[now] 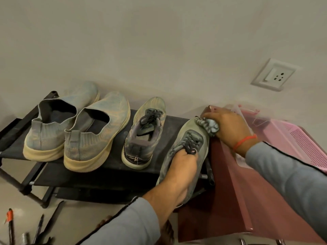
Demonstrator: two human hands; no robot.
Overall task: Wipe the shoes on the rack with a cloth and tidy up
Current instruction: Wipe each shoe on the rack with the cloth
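Step in hand: wiping the rightmost lace-up shoe [187,138], toe area. Left hand [182,167] grips that shoe at the laces and tongue, fingers curled over the upper, holding it tilted at the right end of the black rack [109,172], heel end seemingly off the shelf edge. Right hand [228,128] clenched round a bunched grey cloth [209,127], pressed against the toe on its right side. Mate of this shoe [143,133] stands on the rack just beside; pair of knit slip-ons [77,128] further left, side by side, touching.

Judged progress: early to middle; all four shoes look dusty, slip-ons showing no sign of wiping.

Next move, as judged: draw cloth along toe and side toward heel, keep firm hold at the laces, then set shoe back beside its mate, toes to the wall.

Maroon unit [235,200] and pink basket [300,138] close on the right; wall socket [275,74] above.
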